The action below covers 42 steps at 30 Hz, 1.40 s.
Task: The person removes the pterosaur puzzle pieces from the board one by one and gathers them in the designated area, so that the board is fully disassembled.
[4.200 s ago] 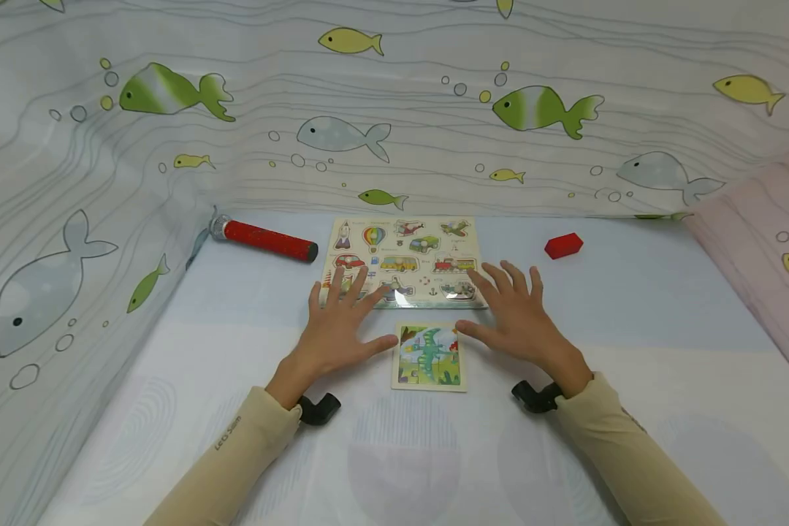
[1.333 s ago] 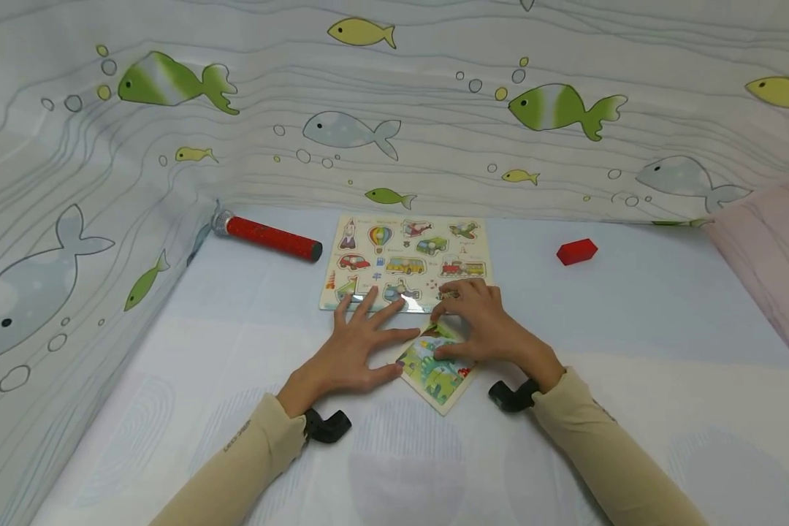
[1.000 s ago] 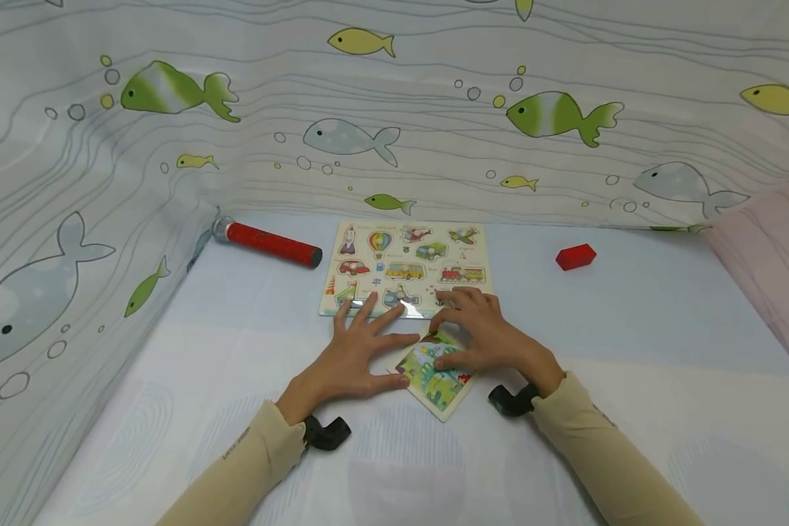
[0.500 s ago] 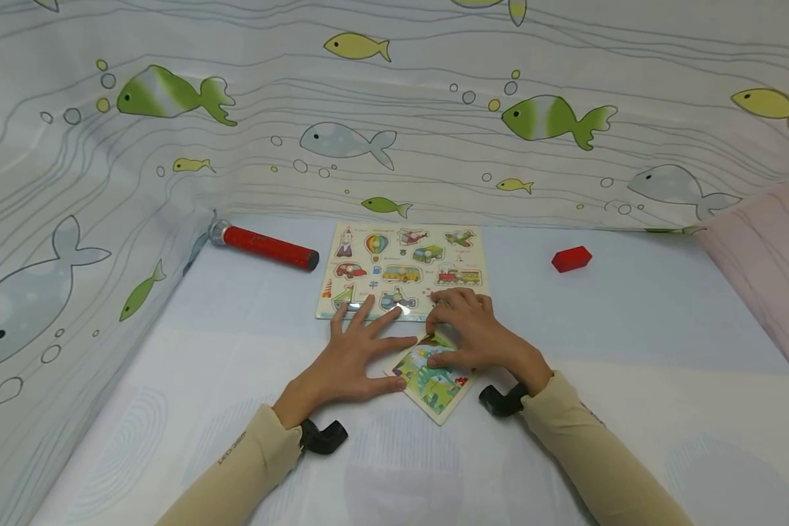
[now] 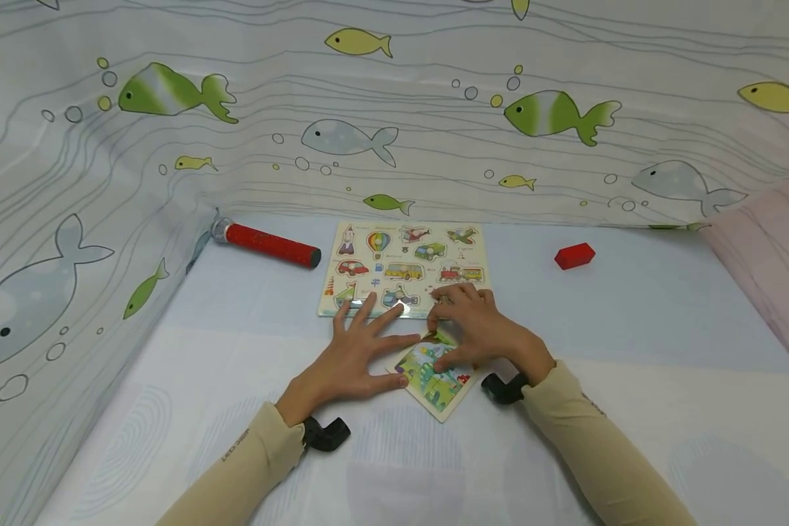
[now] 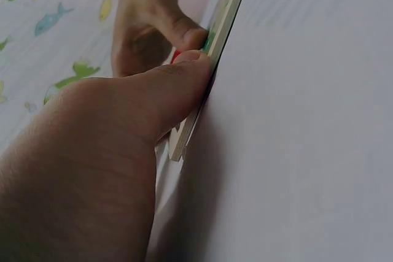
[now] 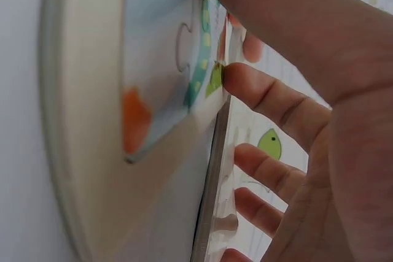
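A small wooden jigsaw puzzle (image 5: 437, 398) with a green dinosaur picture lies turned cornerwise on the cloth. My left hand (image 5: 353, 358) is spread beside it, its thumb and forefinger touching the left corner. In the left wrist view the thumb (image 6: 184, 81) meets the frame's edge. Over the jigsaw's upper part, my right hand (image 5: 480, 329) has thumb and forefinger bent onto a puzzle piece (image 7: 212, 81), the thumb near the centre and the forefinger at the top corner. The right hand hides part of the picture.
A larger peg puzzle board (image 5: 401, 257) with vehicle pictures lies just behind, and fingers of both hands reach over its front edge. A red tube (image 5: 269, 245) with a silver end is at the back left. A red block (image 5: 575, 256) sits at the back right.
Since the oldest frame, the jigsaw has been turned about an eighth turn, and my right hand has come in to grip at its piece. Over the last second the hands barely move.
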Motion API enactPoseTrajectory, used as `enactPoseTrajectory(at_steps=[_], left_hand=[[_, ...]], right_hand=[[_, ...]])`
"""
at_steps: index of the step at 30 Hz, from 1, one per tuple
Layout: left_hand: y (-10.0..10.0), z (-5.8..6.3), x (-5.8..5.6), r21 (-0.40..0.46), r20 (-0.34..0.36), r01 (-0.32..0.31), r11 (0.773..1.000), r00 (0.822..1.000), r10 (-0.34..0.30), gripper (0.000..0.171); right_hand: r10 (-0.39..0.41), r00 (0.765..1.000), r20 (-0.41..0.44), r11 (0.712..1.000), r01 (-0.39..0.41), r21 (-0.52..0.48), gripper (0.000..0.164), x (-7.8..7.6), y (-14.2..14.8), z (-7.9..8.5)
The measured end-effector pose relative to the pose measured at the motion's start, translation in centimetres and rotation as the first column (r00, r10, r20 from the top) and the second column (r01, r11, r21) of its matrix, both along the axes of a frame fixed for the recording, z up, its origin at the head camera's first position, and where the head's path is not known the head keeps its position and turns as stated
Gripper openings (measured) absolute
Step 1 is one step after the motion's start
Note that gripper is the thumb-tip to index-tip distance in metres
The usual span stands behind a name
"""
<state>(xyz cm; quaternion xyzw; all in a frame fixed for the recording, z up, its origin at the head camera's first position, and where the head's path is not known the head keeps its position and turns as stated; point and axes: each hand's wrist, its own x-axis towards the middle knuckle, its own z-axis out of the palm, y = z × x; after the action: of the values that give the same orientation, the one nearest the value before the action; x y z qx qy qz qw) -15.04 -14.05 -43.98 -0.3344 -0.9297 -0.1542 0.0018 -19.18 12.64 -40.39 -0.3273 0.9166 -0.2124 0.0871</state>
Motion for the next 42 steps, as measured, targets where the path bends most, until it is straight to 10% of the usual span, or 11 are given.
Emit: enactPoseTrajectory(at_steps=[28,42], left_hand=[[-0.1,-0.2,0.0,0.042,-0.019,0.057,0.997,0.998,-0.057,0.059],[-0.1,-0.5,-0.3,0.066,-0.043,0.052,0.996,0.998,-0.05,0.058]], right_hand=[[-0.004,0.999,0.035,1.0,0.003,0.01,0.053,-0.6,-0.5,0.0],[0.001,0.999,0.045,0.99,0.005,-0.138,0.052,-0.3,0.8,-1.3]])
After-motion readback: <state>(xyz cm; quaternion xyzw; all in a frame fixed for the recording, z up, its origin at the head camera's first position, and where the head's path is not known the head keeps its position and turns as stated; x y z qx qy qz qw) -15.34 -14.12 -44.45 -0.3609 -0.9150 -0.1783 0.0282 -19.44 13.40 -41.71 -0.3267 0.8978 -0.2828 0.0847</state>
